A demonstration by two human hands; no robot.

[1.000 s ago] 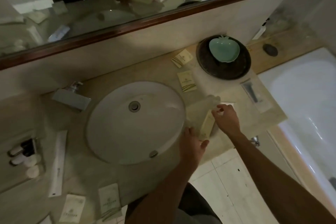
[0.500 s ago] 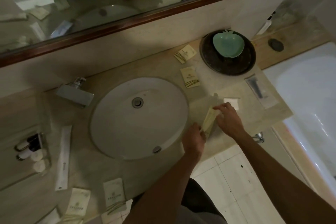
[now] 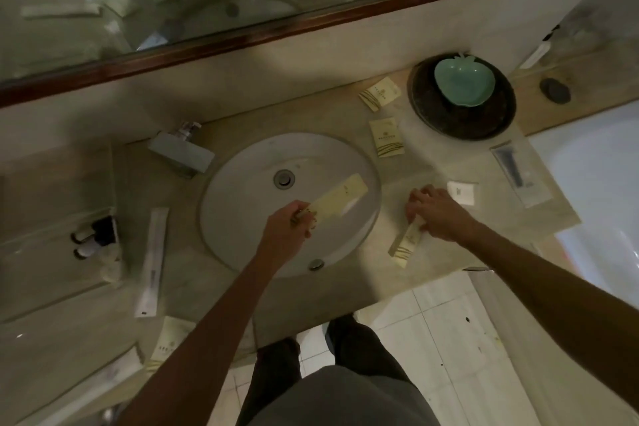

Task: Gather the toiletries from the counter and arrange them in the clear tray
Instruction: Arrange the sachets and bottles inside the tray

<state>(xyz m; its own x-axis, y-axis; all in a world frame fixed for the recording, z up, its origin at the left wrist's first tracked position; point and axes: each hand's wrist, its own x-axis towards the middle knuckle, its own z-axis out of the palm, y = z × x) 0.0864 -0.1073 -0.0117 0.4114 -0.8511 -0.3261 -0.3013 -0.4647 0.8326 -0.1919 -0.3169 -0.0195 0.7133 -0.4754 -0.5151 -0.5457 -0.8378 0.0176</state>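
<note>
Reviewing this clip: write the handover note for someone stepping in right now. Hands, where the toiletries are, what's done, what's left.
Left hand: holds a long cream packet over the sink.
Right hand: pressing on a second cream packet on the counter right of the sink; grip unclear.
Still loose on the counter: two small sachets, a white square packet, a clear-wrapped dark item, a long white packet left of the sink, and more sachets at the near left edge.
The clear tray at far left holds small bottles.
Left: carry both packets over, then gather the rest.
</note>
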